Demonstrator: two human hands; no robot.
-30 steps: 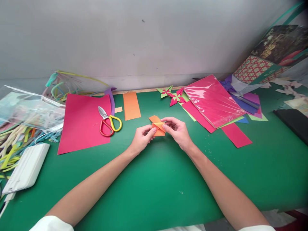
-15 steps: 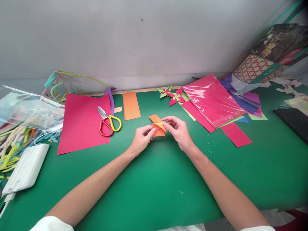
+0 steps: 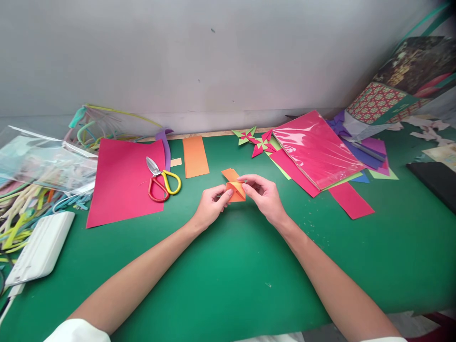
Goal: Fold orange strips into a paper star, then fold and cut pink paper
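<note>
A small piece of folded orange paper [image 3: 236,194] is held between both hands just above the green tabletop [image 3: 228,266]. My left hand [image 3: 211,207] pinches its left side, thumb on top and fingers curled beneath. At the upper right edge, my right hand [image 3: 262,195] is closed on the paper with thumb and forefinger. One strip of it juts up toward the wall, and diagonal folds show on the near part. Beyond my left hand lie flat orange paper strips [image 3: 195,156]. Scissors [image 3: 160,179] with one red and one yellow handle rest on a red sheet [image 3: 121,190].
Folded red-and-green paper stars [image 3: 262,144] lie near the wall, beside a plastic-wrapped pack of red paper [image 3: 317,149]. A red strip [image 3: 352,200] sticks out below it. At left are a white power bank [image 3: 41,249] and a heap of colored strips [image 3: 24,221]. A patterned bag [image 3: 384,95] stands at right.
The flap on the orange paper, raised before, now lies flatter against it. My right fingers have shifted slightly along its upper edge. My left hand keeps its grip.
</note>
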